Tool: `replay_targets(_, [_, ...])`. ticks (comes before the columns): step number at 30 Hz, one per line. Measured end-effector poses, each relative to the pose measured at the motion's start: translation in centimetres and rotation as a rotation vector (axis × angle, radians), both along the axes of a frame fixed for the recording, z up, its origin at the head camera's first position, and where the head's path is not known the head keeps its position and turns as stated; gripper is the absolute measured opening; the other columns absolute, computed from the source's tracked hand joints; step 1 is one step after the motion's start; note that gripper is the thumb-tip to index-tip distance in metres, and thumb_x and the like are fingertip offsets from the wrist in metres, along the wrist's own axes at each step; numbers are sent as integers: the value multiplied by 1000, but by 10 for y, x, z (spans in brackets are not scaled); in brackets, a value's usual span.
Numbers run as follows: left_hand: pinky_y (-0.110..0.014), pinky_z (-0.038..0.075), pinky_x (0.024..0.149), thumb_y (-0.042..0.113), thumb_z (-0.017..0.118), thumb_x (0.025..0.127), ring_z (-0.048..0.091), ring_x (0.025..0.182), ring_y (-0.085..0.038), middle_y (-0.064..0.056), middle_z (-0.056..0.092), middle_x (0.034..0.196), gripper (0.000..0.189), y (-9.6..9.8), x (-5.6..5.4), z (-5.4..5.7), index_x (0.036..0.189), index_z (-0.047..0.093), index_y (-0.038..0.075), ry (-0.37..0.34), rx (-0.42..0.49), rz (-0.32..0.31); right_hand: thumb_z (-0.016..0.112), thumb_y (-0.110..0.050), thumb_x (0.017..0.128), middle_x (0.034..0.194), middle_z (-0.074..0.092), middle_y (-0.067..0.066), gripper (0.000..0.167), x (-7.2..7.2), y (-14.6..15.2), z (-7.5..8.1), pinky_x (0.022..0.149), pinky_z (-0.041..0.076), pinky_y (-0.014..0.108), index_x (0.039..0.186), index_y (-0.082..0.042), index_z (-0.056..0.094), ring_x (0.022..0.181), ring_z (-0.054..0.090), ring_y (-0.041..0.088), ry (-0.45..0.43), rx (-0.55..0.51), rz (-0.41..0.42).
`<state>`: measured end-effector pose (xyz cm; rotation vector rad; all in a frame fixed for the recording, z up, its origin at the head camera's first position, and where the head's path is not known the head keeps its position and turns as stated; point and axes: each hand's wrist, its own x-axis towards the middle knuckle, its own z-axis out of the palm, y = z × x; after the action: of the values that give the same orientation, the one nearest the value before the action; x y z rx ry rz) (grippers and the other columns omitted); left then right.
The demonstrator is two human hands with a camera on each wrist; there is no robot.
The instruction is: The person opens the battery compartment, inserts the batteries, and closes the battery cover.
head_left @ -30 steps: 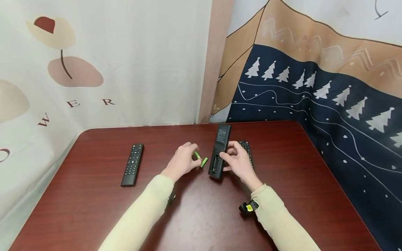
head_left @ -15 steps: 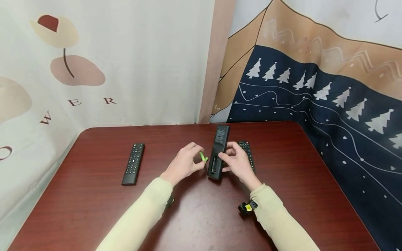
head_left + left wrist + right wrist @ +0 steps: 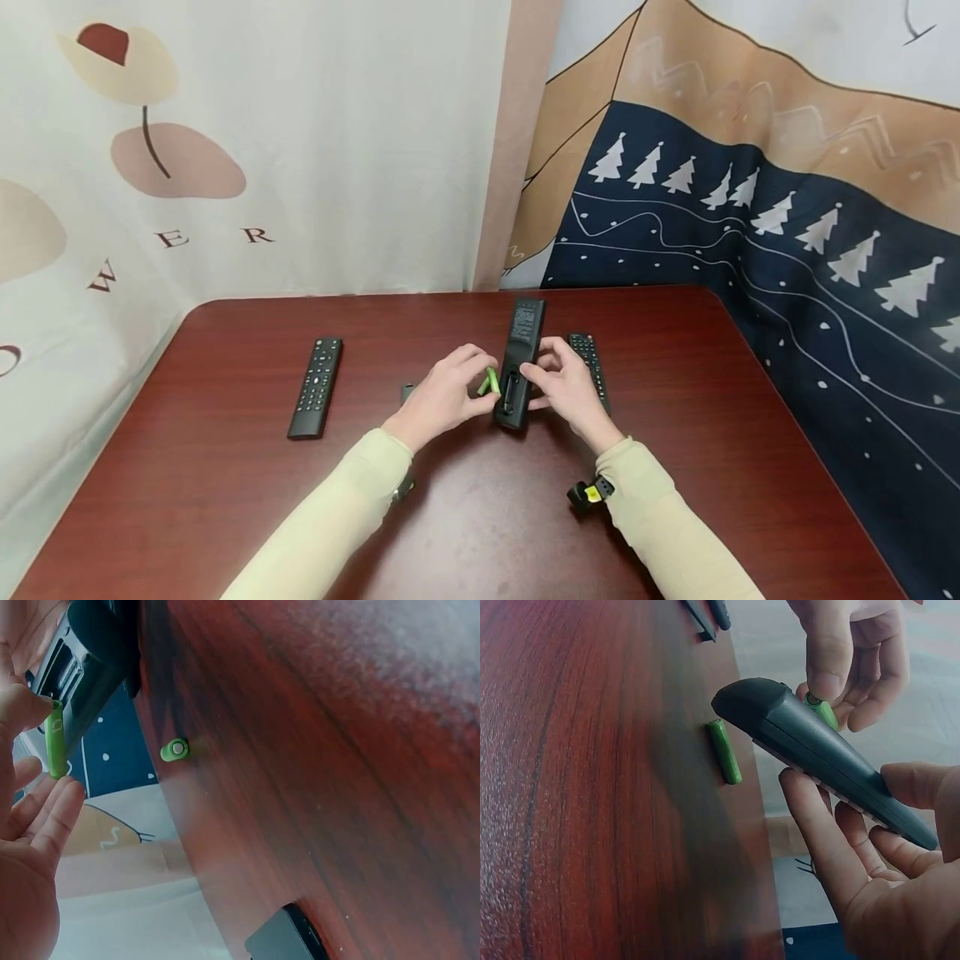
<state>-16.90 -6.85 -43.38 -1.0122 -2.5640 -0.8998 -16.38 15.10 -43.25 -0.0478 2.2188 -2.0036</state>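
Observation:
My right hand [image 3: 566,387] holds a black remote control [image 3: 525,329] tilted up off the table, its back towards me and its battery compartment uncovered. My left hand [image 3: 447,392] pinches a green battery [image 3: 55,742] between thumb and fingers, close beside the lower end of that compartment. A second green battery [image 3: 724,752] lies on the table beneath the remote. In the right wrist view, the remote's body hides the compartment, and only part of the pinched battery shows.
One more remote [image 3: 315,387] lies buttons up on the left of the reddish-brown table [image 3: 225,500]. Behind my right hand lies another remote [image 3: 588,358], partly covered. A small dark piece [image 3: 407,390] peeks out behind my left hand. Curtains hang beyond the table's far edge.
My left hand has moved slightly right, bringing the pinched battery up to the remote's compartment. The dark piece behind that hand has come into sight. My right hand and the remote have barely shifted.

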Motion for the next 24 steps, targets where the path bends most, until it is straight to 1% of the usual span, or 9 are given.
replay_targets(4, [-28, 54, 75, 8, 82, 83, 61, 88, -21, -6, 64, 106, 29, 2, 1, 1, 109, 70, 5, 38, 13, -32, 66, -7, 100, 104, 67, 20, 35, -1, 1, 1, 67, 64, 48, 133, -4, 53, 83, 73, 19, -1, 0, 6])
replay_targets(9, [-28, 55, 77, 8, 83, 83, 59, 91, -16, -6, 64, 108, 29, 4, 2, 2, 109, 70, 5, 68, 10, -63, 66, -6, 100, 103, 66, 19, 35, 0, 0, 0, 65, 65, 45, 133, -4, 53, 83, 73, 20, -6, -9, 11])
replay_targets(15, [-27, 56, 80, 7, 83, 82, 60, 95, -17, -5, 63, 110, 31, 4, 3, 0, 110, 69, 6, 86, -4, -95, 66, -6, 100, 101, 66, 17, 36, 0, -3, -1, 63, 64, 41, 133, -4, 53, 82, 73, 19, -16, -21, 20])
replay_targets(21, [-23, 55, 76, 6, 84, 81, 59, 95, -16, -5, 63, 111, 31, 5, 4, -1, 108, 69, 5, 111, -3, -121, 65, -6, 99, 100, 67, 15, 36, 1, -3, -1, 63, 65, 42, 132, -3, 52, 81, 73, 19, -22, -26, 31])
replay_targets(24, [-23, 56, 80, 5, 85, 80, 60, 98, -17, -5, 63, 111, 32, 6, 4, -1, 108, 70, 5, 119, 5, -132, 65, -5, 99, 100, 67, 15, 35, 1, -3, 0, 63, 65, 42, 132, -2, 52, 81, 73, 20, -22, -33, 36])
